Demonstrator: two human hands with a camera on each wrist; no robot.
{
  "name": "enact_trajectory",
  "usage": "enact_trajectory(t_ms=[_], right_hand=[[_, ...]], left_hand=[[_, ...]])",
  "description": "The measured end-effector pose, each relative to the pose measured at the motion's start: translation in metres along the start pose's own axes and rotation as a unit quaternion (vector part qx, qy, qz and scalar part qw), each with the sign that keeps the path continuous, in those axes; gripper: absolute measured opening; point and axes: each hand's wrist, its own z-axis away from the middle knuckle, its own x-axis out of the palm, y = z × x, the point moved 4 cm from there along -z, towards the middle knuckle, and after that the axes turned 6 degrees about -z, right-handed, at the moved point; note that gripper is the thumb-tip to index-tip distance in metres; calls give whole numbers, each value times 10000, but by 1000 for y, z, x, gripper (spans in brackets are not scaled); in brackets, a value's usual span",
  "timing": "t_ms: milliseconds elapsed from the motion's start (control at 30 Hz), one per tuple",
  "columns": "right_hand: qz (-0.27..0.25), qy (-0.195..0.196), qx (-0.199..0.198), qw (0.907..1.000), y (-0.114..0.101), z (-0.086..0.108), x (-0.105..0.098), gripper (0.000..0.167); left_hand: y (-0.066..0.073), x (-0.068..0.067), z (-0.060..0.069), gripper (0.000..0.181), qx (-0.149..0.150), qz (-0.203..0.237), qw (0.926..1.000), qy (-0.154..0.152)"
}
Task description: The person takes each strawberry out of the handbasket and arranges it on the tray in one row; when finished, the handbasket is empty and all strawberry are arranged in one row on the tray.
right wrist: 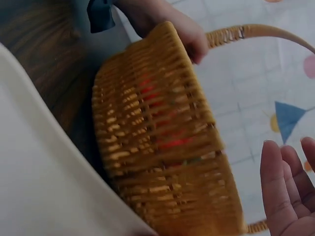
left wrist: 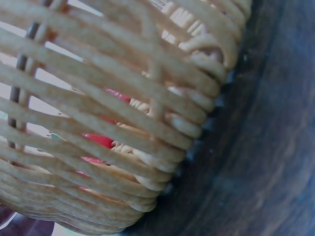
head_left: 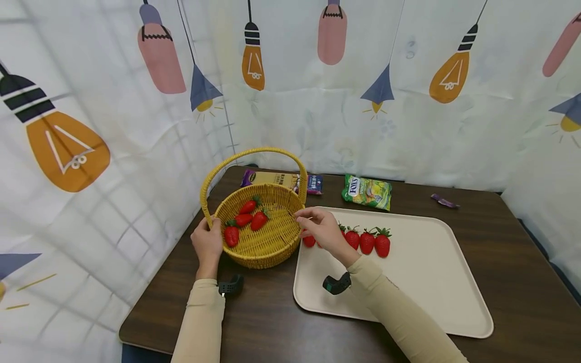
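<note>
A yellow wicker basket with a tall arched handle stands on the table's left side, several red strawberries lying in it. My left hand grips its rim at the left foot of the handle. The left wrist view shows the basket's weave up close, with bits of red behind it. By the right side of the rim is my right hand, fingers slightly bent and holding nothing. Beneath and beside that hand, a row of strawberries lies on a cream tray; the hand partly hides the row.
Behind the basket lie snack packets, one gold and purple. A green candy bag sits behind the tray, and a small purple wrapped sweet lies farther right. A printed curtain hangs at the table's back.
</note>
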Motion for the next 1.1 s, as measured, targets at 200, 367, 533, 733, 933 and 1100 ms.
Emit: enact_trajectory(t_ms=[200,367,533,733,933,1100], right_hand=[[-165,-182,121,9996,6,-10,27,25],[-127,-426,112,9989,12,-19,46,26],[-19,-665,197,9976,14,-30,64,24],[354,-841,499,9946,21,-48,84,27],[312,-819,697,9937,25,-59,96,29],[463,-819,847,9920,28,-68,103,31]], left_hand=[[-1,0,-1,21,38,-24,10000,32],[-4,-1,-2,22,-54,-8,10000,15],[-5,-2,-3,23,-67,-25,10000,-2],[-3,-1,-1,23,-58,2,10000,0],[-3,0,0,23,-50,1,10000,17],[-2,1,-1,26,-10,25,10000,-8]])
